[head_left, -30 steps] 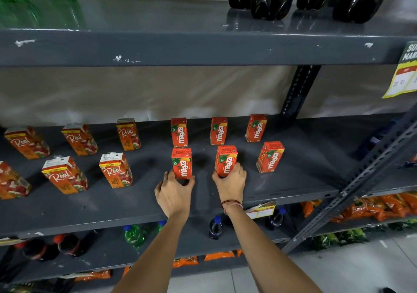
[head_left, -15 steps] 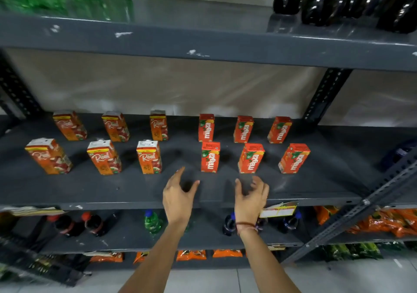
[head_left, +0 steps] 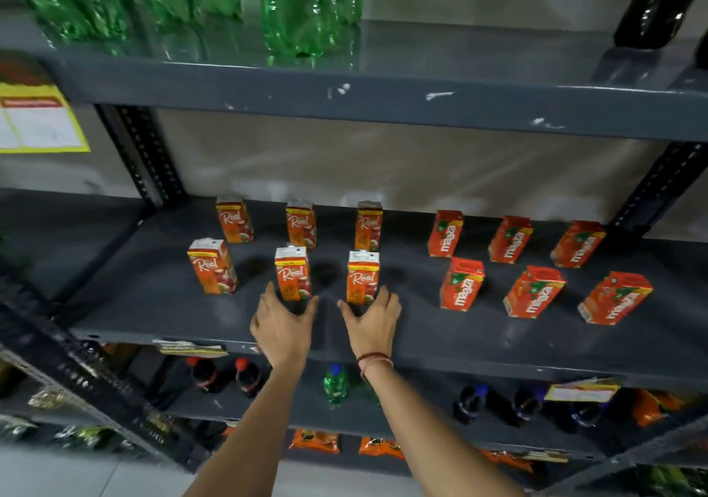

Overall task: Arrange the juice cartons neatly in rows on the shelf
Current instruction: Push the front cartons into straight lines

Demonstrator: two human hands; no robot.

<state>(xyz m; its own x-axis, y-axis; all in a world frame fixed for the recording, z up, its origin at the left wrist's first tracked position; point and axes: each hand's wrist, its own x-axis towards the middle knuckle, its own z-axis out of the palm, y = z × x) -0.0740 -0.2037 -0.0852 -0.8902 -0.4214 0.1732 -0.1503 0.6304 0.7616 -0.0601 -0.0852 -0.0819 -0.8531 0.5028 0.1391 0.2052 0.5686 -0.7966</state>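
Orange cartons sit right at both sets of fingertips: the left hand (head_left: 284,324) spreads open around the base of the middle front Real carton (head_left: 292,273), the right hand (head_left: 372,319) open likewise at the right front Real carton (head_left: 363,277); whether skin touches card I cannot quite tell. Neither is gripped yet. A careless closing nudge could tip these light upright cartons back into the rear Real row (head_left: 301,223). All are sealed, contents unseen. Further right, the Maaza cartons (head_left: 533,291) stand in two rows on the grey shelf (head_left: 459,347), the front ones skewed.
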